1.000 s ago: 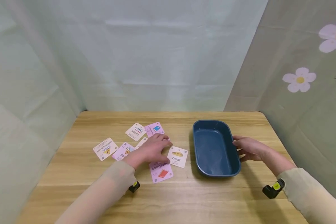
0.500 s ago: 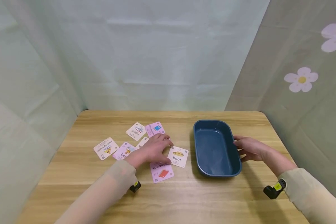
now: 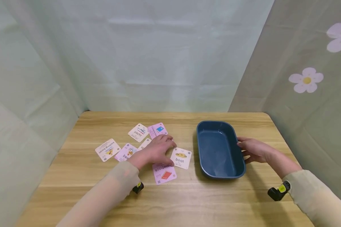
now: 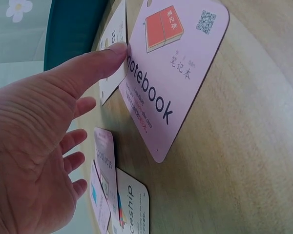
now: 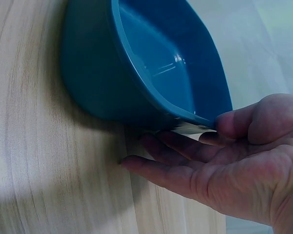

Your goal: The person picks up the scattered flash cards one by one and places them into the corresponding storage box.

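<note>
My left hand (image 3: 159, 149) is spread over several word cards, fingers loosely bent and apart. In the left wrist view its thumb tip lies at the edge of the pink notebook card (image 4: 171, 73), where that card meets the white boat card (image 3: 181, 158). A pink storybook card (image 4: 105, 151) and a spaceship card (image 4: 134, 200) lie below its fingers. On the right, my right hand (image 3: 254, 150) rests against the side of a dark blue plastic tray (image 3: 241, 160). Its thumb touches the rim in the right wrist view, and its fingers reach along the outer wall near the table.
Left of the left hand lie the bee card (image 3: 126, 152) and the sailing boat card (image 3: 108, 150). The yacht card (image 3: 138, 132) and a pink Chinese book card (image 3: 158, 129) are farther back. Pale curtains (image 3: 159, 63) enclose the wooden table (image 3: 187, 205).
The head view shifts very slightly. Both hands, the cards and the tray keep their places.
</note>
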`<state>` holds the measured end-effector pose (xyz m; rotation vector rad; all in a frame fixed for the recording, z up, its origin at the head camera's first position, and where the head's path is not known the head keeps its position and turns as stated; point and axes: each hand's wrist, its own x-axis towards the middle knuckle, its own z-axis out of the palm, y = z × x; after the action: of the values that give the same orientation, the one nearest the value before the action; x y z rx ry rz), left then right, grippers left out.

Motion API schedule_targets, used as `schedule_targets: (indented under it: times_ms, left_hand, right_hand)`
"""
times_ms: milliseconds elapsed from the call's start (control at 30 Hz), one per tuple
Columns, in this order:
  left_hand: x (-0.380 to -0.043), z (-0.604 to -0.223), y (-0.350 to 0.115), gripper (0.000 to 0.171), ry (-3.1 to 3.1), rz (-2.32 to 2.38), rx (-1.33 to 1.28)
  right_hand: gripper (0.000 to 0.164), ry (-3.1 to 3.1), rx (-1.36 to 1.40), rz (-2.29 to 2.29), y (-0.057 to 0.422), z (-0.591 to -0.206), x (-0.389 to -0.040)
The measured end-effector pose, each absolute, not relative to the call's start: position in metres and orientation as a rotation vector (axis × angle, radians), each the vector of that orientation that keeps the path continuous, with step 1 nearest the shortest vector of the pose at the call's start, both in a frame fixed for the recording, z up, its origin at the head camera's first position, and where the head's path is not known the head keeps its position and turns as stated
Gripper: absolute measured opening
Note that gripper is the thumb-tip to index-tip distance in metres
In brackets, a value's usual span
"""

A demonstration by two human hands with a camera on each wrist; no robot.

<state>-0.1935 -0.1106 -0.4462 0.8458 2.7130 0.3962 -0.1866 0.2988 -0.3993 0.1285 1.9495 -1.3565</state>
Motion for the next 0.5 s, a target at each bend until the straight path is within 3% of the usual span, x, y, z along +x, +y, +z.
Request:
schedule_targets:
  times_ms: [500]
  left_hand:
    - [-0.1962, -0.4486, -0.1083, 0.075, 2.725, 0.399, 0.838]
  right_hand:
    - [0.059, 1.951, 0.119, -1.351, 0.2978, -0.3991, -0.1873]
